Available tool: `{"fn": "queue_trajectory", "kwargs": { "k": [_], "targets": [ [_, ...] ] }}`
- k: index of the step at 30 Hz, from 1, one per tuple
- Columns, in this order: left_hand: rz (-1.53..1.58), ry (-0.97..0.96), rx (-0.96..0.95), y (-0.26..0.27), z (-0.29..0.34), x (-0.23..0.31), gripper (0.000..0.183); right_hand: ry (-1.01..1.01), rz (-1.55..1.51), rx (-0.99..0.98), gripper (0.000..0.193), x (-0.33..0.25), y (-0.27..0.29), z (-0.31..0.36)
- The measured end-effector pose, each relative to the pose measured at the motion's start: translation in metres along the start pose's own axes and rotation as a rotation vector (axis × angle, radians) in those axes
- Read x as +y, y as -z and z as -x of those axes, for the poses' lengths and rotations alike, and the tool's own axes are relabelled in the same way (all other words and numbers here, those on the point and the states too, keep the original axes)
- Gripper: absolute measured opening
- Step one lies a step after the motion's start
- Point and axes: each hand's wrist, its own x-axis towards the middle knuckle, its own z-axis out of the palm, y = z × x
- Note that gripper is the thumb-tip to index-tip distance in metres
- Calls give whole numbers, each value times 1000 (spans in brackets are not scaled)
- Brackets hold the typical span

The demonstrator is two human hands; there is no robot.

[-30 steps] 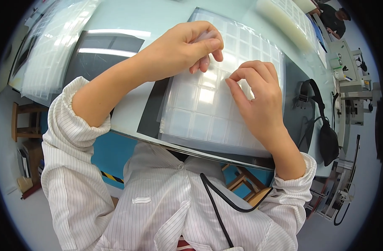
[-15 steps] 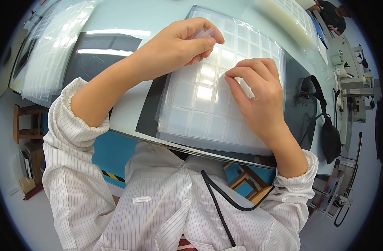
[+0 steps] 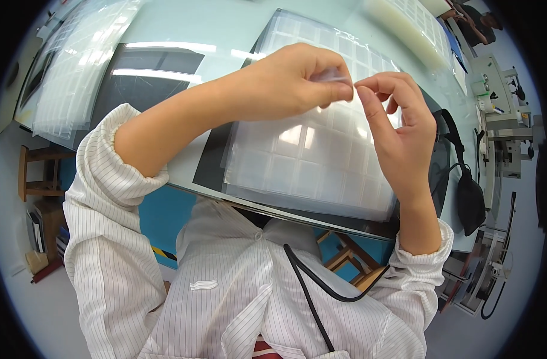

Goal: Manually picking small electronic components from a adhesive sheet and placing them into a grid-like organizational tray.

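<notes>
My left hand [image 3: 297, 84] is closed around small pieces of clear plastic film [image 3: 330, 75], which show between its thumb and curled fingers. Close beside its fingertips, my right hand [image 3: 405, 131] has thumb and forefinger brought together in a pinch. Whatever lies in that pinch is too small to make out. Both hands are above a clear plastic sheet [image 3: 309, 176] marked with a grid of square cells, which reflects the ceiling lights. The sheet lies over a black mat [image 3: 206, 161] on the glass-like tabletop.
More gridded clear sheets [image 3: 76, 78] are at the left, beside a dark panel [image 3: 148, 90]. A thick pile of sheets [image 3: 411, 30] stands far right. A black strap with a pouch [image 3: 469, 200] hangs near the right edge. Another person [image 3: 478, 25] is at the far right.
My left hand has moved right and slightly nearer, keeping its film pieces. My right hand has shifted right and a little away from me, and the fingertips of both hands now nearly meet.
</notes>
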Motion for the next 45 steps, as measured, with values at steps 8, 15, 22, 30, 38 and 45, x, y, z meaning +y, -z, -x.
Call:
{"fn": "queue_trajectory", "kwargs": {
  "k": [8, 15, 22, 30, 38, 45],
  "targets": [
    [226, 103, 164, -8, -15, 2, 24, 188, 320, -71, 13, 21, -8, 23],
    [217, 95, 206, -27, -31, -9, 25, 169, 304, -42, 13, 22, -11, 24],
    [248, 56, 239, -28, -28, -14, 24, 175, 299, -33, 14, 24, -12, 23],
    [52, -45, 129, -26, -23, -5, 32, 76, 33, -3, 8, 17, 17, 15],
    [215, 67, 136, -27, -26, -7, 24, 62, 271, -96, 17, 31, 14, 36],
    [211, 51, 184, -29, -26, -10, 22, 102, 286, -88, 13, 34, 15, 35]
  ]
}}
